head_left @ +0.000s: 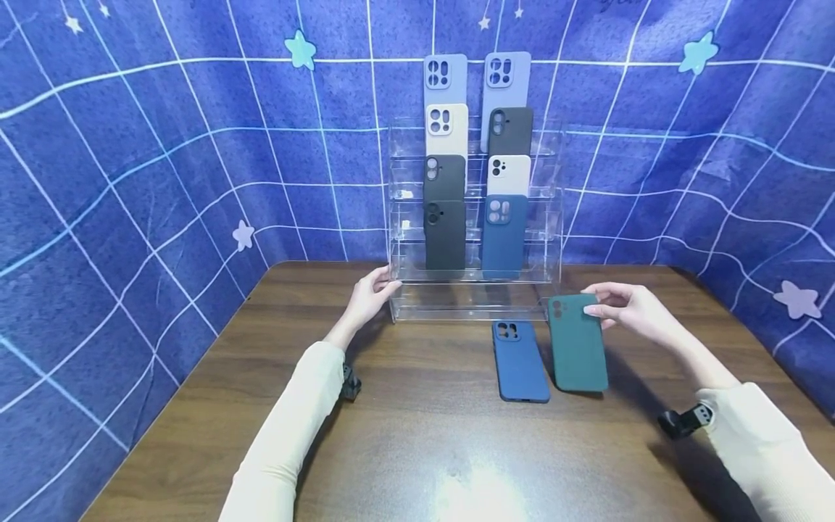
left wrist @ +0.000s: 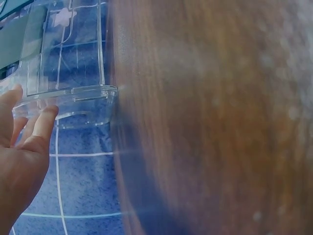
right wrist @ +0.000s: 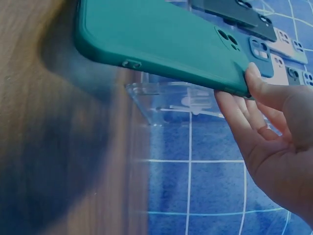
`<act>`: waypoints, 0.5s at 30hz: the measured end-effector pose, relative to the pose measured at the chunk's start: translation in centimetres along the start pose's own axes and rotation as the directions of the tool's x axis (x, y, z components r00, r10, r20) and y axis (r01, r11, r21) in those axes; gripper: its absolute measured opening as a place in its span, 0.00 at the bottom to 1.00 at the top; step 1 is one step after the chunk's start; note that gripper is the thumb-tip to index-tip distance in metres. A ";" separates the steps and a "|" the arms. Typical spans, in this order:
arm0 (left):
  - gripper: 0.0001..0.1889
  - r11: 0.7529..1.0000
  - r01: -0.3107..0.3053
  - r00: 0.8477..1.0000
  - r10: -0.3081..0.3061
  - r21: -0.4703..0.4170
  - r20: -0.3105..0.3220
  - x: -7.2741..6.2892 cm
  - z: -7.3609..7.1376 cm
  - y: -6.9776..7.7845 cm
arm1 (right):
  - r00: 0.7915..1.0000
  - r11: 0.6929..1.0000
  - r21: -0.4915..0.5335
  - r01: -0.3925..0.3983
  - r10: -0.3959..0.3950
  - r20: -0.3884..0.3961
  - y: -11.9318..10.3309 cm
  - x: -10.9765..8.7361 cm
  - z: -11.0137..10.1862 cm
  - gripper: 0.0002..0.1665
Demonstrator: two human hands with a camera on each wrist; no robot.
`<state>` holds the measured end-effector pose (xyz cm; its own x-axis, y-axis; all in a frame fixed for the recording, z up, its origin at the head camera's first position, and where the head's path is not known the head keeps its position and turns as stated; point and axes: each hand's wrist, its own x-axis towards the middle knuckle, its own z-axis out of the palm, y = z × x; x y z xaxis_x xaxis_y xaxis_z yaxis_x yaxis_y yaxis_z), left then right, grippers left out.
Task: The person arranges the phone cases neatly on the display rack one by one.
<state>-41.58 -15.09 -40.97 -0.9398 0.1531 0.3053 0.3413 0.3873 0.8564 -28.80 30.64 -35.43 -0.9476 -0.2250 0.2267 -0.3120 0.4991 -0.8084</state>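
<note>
My right hand pinches a green phone case by its upper right edge, thumb on the back face. The case is tilted upright above the table, its camera cutouts at the top. In the right wrist view, the green case hides part of the stand. My left hand touches the left side of a clear tiered display stand. Its fingers look fairly straight at the panel edge. A blue phone case lies on the table just left of the green one.
Two columns of phone cases stand on the tiers, among them a black case, a dark blue case, a white case and a lavender case. The stand is on a brown wooden table, before a blue grid-patterned cloth.
</note>
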 end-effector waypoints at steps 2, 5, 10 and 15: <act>0.29 1.000 0.000 1.000 0.000 0.005 0.004 0.0 0.0 0.0 | 1.000 1.000 0.019 0.012 -0.012 -0.016 -0.2 0.2 0.0 0.21; 0.29 1.000 0.003 1.000 -0.003 0.007 0.010 0.0 0.1 -0.1 | 0.999 0.999 0.043 0.023 -0.022 -0.039 -0.5 0.6 0.1 0.21; 0.29 1.000 0.004 1.000 -0.004 0.006 0.024 0.0 0.0 -0.1 | 0.997 0.993 0.111 0.033 -0.024 -0.079 -0.9 1.2 0.4 0.19; 0.29 1.000 0.003 1.000 -0.003 -0.005 0.028 0.2 -0.1 0.0 | 0.991 0.990 0.125 0.071 -0.056 -0.120 -1.7 2.1 1.3 0.19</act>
<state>-41.78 -15.20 -40.88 -0.9401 0.1777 0.2910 0.3385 0.3834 0.8593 -30.21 28.21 -34.25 -0.9300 -0.1511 0.3351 -0.3676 0.3734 -0.8517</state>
